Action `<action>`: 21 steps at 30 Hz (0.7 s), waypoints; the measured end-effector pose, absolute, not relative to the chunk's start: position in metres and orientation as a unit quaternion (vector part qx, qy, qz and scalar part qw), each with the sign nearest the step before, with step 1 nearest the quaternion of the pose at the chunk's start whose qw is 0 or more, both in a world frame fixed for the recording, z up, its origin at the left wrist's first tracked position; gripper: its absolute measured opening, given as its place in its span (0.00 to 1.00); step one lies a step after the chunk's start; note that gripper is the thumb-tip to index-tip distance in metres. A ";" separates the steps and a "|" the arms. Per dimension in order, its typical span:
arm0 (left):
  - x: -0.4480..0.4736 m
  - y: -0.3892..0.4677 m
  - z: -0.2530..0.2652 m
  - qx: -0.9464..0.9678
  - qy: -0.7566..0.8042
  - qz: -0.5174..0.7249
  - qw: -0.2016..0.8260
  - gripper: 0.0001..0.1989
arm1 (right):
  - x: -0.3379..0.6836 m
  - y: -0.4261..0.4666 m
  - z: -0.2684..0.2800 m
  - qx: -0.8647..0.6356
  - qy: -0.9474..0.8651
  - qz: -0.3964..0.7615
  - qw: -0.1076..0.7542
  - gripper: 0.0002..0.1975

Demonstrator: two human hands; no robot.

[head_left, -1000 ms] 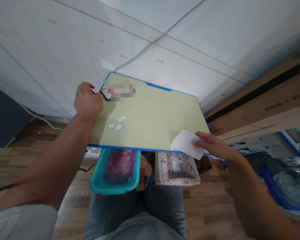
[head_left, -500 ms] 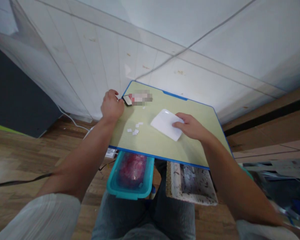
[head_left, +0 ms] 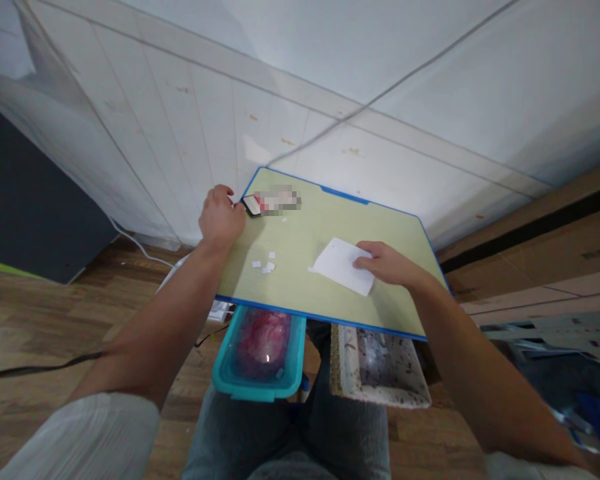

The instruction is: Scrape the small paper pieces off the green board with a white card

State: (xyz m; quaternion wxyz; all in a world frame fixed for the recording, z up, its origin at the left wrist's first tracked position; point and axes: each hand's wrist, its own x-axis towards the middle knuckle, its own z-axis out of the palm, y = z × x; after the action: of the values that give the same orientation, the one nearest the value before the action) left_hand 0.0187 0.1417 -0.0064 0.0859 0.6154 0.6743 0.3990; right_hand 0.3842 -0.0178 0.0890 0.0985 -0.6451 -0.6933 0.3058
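Note:
My right hand [head_left: 383, 262] pinches the right side of a white, roughly rectangular sheet [head_left: 343, 265] between thumb and fingers, holding it low over the yellow-green tabletop [head_left: 300, 240]. A tiny white bit shows at the sheet's left corner; whether it is loose or part of the sheet I cannot tell. Several small white scraps [head_left: 269, 268] lie left of the sheet. My left hand [head_left: 221, 217] is curled over the table's left edge, its thumb on the top and its other fingers partly hidden. Close to that thumb lies a phone [head_left: 253, 205], its screen partly blurred out.
Below the table's front edge, a teal tub [head_left: 224, 383] with something reddish and a speckled white box [head_left: 353, 373] stand above my lap. A white wall [head_left: 180, 120] with a cable borders the back. Cardboard boxes [head_left: 540, 247] are at the right.
My right hand has moved the sheet slightly right and towards me, and its tilt differs. One scrap has gone from the group. My left hand stays at the table edge. The view has shifted slightly.

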 end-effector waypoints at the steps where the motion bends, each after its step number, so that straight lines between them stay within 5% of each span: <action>1: 0.019 0.142 -0.007 0.617 0.673 0.399 0.086 0.16 | 0.399 -0.031 0.088 -0.649 -0.681 0.324 0.101 0.11; 11: 0.020 0.141 -0.006 0.623 0.677 0.386 0.073 0.17 | 0.510 -0.157 0.109 -0.710 -0.546 0.436 0.089 0.20; 18: 0.020 0.138 -0.001 0.619 0.691 0.369 0.060 0.17 | 0.511 -0.148 0.103 -0.718 -0.580 0.356 0.148 0.22; 21: 0.021 0.139 -0.001 0.618 0.690 0.370 0.068 0.17 | 0.504 -0.140 0.100 -0.686 -0.592 0.405 0.122 0.22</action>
State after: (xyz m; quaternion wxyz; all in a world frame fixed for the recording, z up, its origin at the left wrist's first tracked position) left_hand 0.0205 0.1387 -0.0009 0.0685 0.6185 0.6899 0.3699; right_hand 0.5042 -0.1404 0.1002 0.1215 -0.6863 -0.5917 0.4052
